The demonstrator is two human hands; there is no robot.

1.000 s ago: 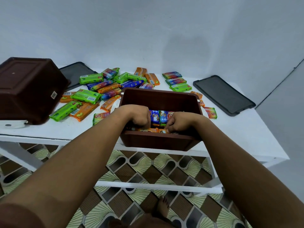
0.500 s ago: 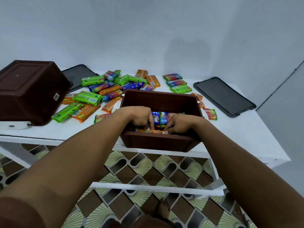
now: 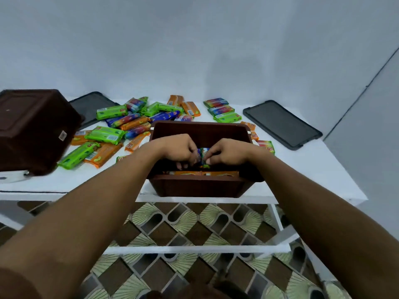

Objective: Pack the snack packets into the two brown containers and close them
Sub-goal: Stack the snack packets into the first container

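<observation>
An open brown container (image 3: 198, 186) stands at the table's front edge, with orange packets (image 3: 200, 173) lying along its near wall. Both my hands are inside it. My left hand (image 3: 180, 151) and my right hand (image 3: 226, 152) meet in the middle, fingers curled, and pinch a blue snack packet (image 3: 202, 155) between them. The rest of the container's contents are hidden by my hands. A second brown container (image 3: 32, 128) lies upside down at the far left. Several green, orange and blue snack packets (image 3: 129, 126) are scattered on the table behind.
Two dark lids lie flat on the white table (image 3: 302, 169): one lid (image 3: 281, 124) at the back right, another lid (image 3: 90, 106) at the back left, partly behind the upturned container. Grey walls close off the back and right. Patterned floor shows below the table frame.
My hands have come together from the container's near side toward its middle, and now pinch one blue packet between them. The view has tilted slightly.
</observation>
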